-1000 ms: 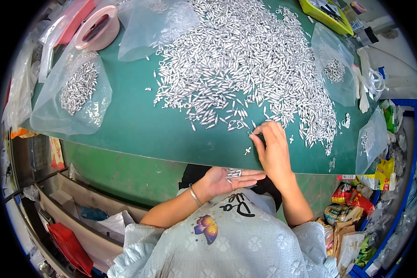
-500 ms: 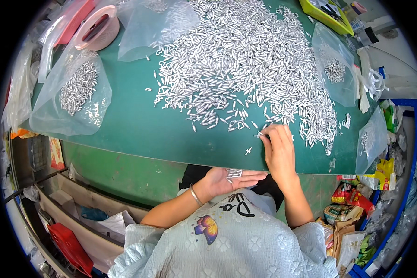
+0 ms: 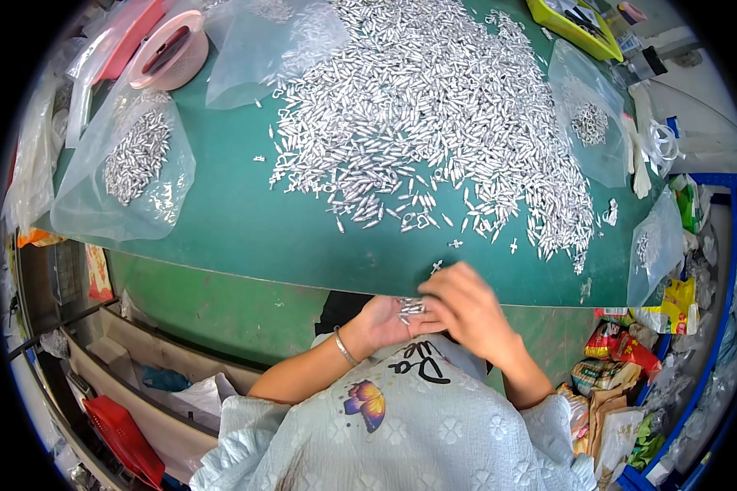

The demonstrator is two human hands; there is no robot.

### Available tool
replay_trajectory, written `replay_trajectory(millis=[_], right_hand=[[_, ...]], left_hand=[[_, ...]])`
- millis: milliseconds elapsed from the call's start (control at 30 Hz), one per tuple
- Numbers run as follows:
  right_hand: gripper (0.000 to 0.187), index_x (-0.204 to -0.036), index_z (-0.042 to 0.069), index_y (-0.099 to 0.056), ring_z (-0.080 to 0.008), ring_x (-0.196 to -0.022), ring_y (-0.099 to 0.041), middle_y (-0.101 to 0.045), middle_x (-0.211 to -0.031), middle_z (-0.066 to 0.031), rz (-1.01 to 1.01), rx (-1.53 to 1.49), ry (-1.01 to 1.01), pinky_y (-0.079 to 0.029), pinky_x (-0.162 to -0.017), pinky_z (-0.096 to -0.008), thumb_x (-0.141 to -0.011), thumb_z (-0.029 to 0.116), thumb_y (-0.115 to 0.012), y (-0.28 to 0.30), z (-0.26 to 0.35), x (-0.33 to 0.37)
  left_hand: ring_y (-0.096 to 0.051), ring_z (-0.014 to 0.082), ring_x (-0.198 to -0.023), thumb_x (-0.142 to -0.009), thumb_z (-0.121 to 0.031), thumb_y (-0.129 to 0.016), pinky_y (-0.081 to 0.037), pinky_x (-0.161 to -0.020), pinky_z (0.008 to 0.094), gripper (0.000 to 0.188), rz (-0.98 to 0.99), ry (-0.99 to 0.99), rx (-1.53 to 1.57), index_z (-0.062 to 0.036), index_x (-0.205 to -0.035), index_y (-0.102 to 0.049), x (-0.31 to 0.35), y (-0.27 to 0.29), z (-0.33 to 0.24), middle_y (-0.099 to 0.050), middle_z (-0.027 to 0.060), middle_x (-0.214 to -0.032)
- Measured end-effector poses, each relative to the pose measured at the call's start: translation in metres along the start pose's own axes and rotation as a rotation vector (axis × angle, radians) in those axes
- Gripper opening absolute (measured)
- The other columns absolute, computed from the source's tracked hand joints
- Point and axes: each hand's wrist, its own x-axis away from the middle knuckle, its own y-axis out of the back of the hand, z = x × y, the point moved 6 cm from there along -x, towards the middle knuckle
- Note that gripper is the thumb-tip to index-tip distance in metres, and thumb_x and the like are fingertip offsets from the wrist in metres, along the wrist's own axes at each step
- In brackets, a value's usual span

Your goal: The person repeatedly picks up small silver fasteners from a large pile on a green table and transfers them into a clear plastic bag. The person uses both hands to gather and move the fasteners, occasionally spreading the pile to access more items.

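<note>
My left hand (image 3: 378,322) lies palm up just off the table's near edge. Several small silver bullet-shaped metal pieces (image 3: 410,308) rest on its palm and finger roots. Blurred by motion, my right hand (image 3: 469,313) hovers over the fingers of the left, and its fingertips are too smeared to show whether they hold anything. A small cross-shaped silver piece (image 3: 436,267) lies on the table by its fingers, with two similar pieces farther off. Beyond them a wide heap of silver metal pieces (image 3: 442,114) spreads over the green tabletop (image 3: 246,221), with a few ring-like ones among them.
At the left stand a clear bag of silver pieces (image 3: 139,155) and a pink basket (image 3: 170,61). Plastic bags with metal parts (image 3: 588,123) lie along the right side. A yellow-green tray (image 3: 577,29) holds tools at the far right. Colourful packets (image 3: 618,348) fill a blue-framed rack.
My right hand has moved from the heap's near edge toward me and left, over my left hand's fingers. Cross-shaped pieces now show where it was. My left hand stays in place.
</note>
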Motion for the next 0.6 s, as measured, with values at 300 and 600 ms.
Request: replay_trajectory(millis=[300,600], right_hand=[[0.011,-0.088,0.004,-0.061,-0.0297,-0.086,-0.052,-0.058,-0.093,-0.0098,-0.311,0.506,-0.173,-0.039,-0.074,-0.0405,-0.079,0.004,-0.069,0.014,-0.033,-0.04],[0.016,-0.091,0.004,-0.064,-0.0289,-0.086,-0.054,-0.059,-0.092,-0.0091,-0.118,0.167,0.044,-0.04,-0.074,-0.0378,-0.077,0.003,-0.071,-0.012,0.008,-0.03]], left_hand=[[-0.041,0.0425,-0.135,-0.101,-0.022,-0.038,-0.038,-0.111,0.0483,0.057,-0.402,-0.003,-0.509,0.0173,-0.141,-0.028,0.01,-0.013,-0.005,-0.035,0.0342,-0.146],[-0.056,0.039,-0.121,-0.101,-0.017,-0.041,-0.045,-0.106,0.0474,0.046,-0.151,-0.051,-0.192,0.0162,-0.133,-0.04,0.027,-0.001,-0.018,-0.05,0.0321,-0.134]])
